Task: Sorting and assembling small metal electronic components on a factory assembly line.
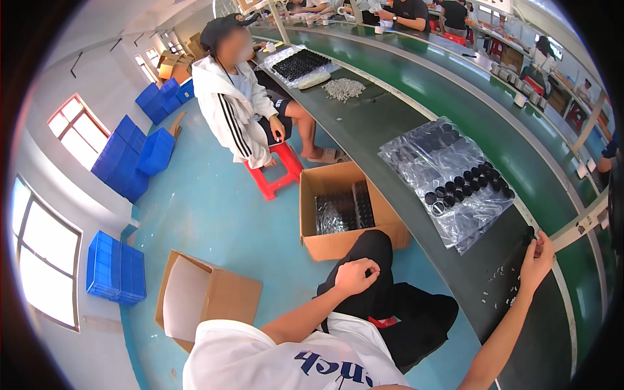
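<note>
My right hand (537, 261) is on the dark green work surface (465, 279) at the right. Its thumb and fingers pinch a small black cap-like piece (530, 235), whose exact shape is partly hidden by the fingers. Just below that hand lie several small whitish bits (499, 273). My left hand (356, 276) rests on my raised knee, fingers curled in and nothing visible in them. Farther along the surface, rows of round black caps (468, 184) stand on clear plastic bags (416, 156); one cap at the near end shows a light ring (438, 208).
Left of the surface stands an open carton (312, 244) with bagged black parts, and another carton (227, 302) is on the floor. A person (227, 97) sits on a red stool (276, 175) beside a whitish pile (344, 89). A green conveyor (494, 123) runs along the right.
</note>
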`<state>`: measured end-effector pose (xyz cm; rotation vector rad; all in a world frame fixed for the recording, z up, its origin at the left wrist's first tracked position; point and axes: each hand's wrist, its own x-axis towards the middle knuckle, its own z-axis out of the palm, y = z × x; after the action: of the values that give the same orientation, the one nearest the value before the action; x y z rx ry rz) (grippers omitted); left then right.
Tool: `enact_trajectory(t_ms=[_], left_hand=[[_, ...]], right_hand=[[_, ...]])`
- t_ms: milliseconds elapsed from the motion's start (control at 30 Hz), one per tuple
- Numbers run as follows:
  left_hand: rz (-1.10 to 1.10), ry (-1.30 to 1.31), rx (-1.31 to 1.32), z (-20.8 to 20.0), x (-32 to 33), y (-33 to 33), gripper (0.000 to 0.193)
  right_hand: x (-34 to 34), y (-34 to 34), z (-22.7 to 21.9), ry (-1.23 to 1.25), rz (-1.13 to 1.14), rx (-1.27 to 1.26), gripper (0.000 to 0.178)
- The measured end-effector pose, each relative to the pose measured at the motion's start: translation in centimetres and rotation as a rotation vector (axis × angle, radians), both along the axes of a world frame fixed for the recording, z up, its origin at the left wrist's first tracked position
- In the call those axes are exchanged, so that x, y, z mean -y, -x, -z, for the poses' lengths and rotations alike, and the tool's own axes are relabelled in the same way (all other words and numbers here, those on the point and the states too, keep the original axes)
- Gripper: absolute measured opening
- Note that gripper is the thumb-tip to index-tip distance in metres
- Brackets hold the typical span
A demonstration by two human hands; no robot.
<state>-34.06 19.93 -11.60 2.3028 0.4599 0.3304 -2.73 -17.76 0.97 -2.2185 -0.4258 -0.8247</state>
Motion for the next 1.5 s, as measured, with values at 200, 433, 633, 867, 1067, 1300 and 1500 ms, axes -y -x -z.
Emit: enact_trajectory(t_ms=[200,433,633,867,1067,1300,1500], left_hand=[[-0.016,0.024,-0.030,0.4,-0.4,0.4,0.009],[-0.025,0.022,-0.041,0.6,-0.6,0.1,0.011],[0.008,0.020,-0.016,0.6,-0.5,0.1,0.011],[0.010,0.061,-0.025,0.5,-0.9,0.1,0.010],[0.006,0.044,-0.090,0.6,-1.2,0.1,0.011],[0.035,0.020,-0.042,0.4,-0.9,-0.1,0.011],[0.042,0.045,-0.066,0.4,-0.9,0.1,0.012]], right_hand=[[-0.8,0.6,-0.3,0.007,-0.029,-0.038,0.022],[-2.1,1.5,-0.7,-0.030,-0.081,-0.106,0.016],[-2.1,1.5,-0.7,0.012,-0.097,-0.066,0.017],[-2.0,1.3,-0.3,-0.005,-0.108,-0.086,0.018],[-2.5,1.6,-0.5,-0.029,-0.114,-0.108,0.020],[-2.4,1.5,-0.2,-0.039,-0.122,-0.116,0.023],[-2.1,1.3,0.0,-0.051,-0.103,-0.143,0.025]])
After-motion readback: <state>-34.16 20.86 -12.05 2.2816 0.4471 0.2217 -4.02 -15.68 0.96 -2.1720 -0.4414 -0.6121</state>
